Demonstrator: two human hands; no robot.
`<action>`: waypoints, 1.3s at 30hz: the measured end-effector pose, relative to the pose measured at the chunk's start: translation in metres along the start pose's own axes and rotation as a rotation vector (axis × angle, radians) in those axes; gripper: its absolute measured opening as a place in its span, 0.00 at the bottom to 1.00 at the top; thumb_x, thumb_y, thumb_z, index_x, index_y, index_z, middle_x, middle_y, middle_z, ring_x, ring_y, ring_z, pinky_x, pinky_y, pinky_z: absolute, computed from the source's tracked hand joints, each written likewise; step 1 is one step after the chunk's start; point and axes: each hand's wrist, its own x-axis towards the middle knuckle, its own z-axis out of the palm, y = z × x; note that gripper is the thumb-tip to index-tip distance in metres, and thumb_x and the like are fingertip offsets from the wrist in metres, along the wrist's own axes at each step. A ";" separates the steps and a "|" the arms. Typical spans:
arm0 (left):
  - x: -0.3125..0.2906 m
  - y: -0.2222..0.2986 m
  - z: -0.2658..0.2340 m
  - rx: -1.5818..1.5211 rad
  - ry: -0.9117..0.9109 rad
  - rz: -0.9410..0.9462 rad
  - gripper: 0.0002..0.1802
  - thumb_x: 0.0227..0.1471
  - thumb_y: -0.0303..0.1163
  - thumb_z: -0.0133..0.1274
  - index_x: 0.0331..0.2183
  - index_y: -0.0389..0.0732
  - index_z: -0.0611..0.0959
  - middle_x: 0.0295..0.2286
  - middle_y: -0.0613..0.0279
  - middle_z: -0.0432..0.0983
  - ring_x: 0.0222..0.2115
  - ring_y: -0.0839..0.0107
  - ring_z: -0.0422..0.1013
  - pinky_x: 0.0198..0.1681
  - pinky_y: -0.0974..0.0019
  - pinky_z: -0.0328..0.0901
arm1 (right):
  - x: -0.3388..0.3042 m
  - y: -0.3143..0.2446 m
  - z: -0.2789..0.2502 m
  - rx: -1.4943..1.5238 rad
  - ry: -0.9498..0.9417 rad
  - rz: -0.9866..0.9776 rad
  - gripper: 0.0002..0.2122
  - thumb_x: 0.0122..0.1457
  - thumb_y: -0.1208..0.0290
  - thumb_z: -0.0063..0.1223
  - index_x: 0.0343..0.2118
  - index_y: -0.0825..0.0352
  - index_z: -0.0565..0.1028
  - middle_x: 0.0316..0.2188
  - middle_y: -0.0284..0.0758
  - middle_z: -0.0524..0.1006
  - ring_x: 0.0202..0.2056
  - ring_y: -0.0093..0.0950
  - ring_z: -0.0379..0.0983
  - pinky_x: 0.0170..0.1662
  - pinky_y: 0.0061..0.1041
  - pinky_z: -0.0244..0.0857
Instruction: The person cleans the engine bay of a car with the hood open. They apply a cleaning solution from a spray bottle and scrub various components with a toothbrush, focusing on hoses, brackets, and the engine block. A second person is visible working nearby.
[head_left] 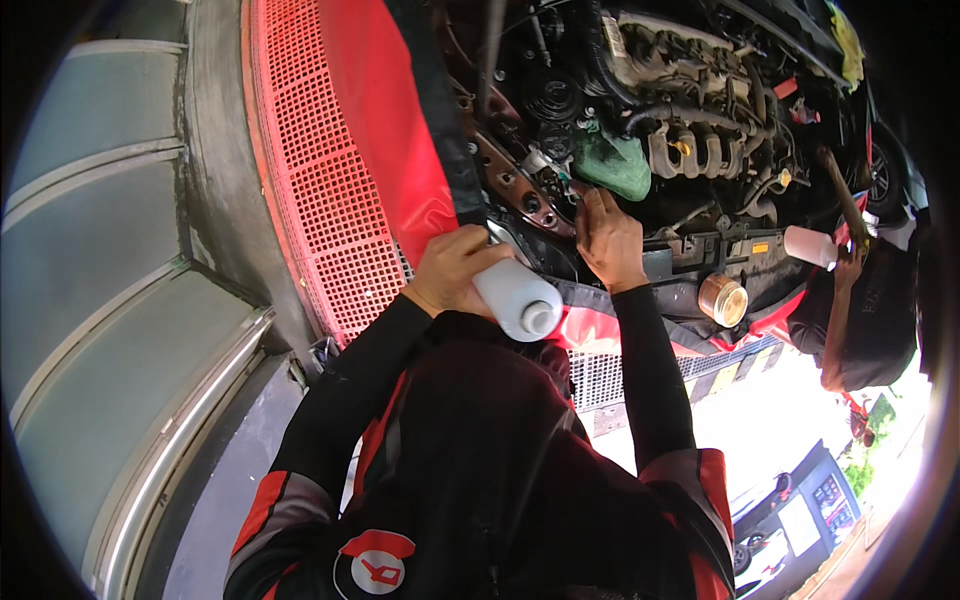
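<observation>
My left hand point(452, 272) is wrapped round a white plastic bottle point(515, 297), tilted with its base end toward me, at the front edge of an open engine bay. The bottle's far end is hidden behind the hand. My right hand point(610, 240) reaches over the edge, its fingers drawn together beside small metal and white parts point(545, 170). What those fingers grip, if anything, is too small to make out. Just beyond them a green plastic bag point(612, 163) covers something in the bay.
The engine point(690, 75) fills the far right. A red and black cover point(400, 130) drapes the car's edge. A jar point(722, 300) of brownish content stands on the front ledge. At right, another person point(865, 310) holds a pale bottle point(810, 246). Red grating point(320, 160) covers the floor at left.
</observation>
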 end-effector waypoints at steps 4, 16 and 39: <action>0.000 -0.004 0.001 -0.051 0.012 0.029 0.33 0.31 0.48 0.76 0.43 0.49 0.86 0.26 0.63 0.62 0.22 0.64 0.67 0.24 0.61 0.64 | 0.004 -0.010 0.025 -0.153 -0.069 -0.032 0.14 0.64 0.70 0.53 0.52 0.61 0.78 0.37 0.40 0.82 0.32 0.46 0.82 0.33 0.42 0.77; -0.003 -0.011 0.001 -0.090 0.024 0.045 0.32 0.29 0.51 0.76 0.38 0.48 0.84 0.25 0.65 0.62 0.22 0.67 0.68 0.23 0.62 0.63 | 0.016 -0.033 0.027 -0.215 -0.039 0.060 0.16 0.63 0.69 0.53 0.53 0.61 0.78 0.36 0.41 0.84 0.31 0.44 0.83 0.33 0.42 0.78; 0.001 -0.009 0.002 -0.108 0.012 0.060 0.34 0.30 0.50 0.78 0.41 0.46 0.86 0.25 0.63 0.63 0.22 0.65 0.68 0.23 0.62 0.64 | 0.018 -0.027 0.019 -0.302 -0.171 0.058 0.20 0.61 0.68 0.54 0.57 0.64 0.76 0.39 0.40 0.83 0.33 0.40 0.85 0.34 0.39 0.78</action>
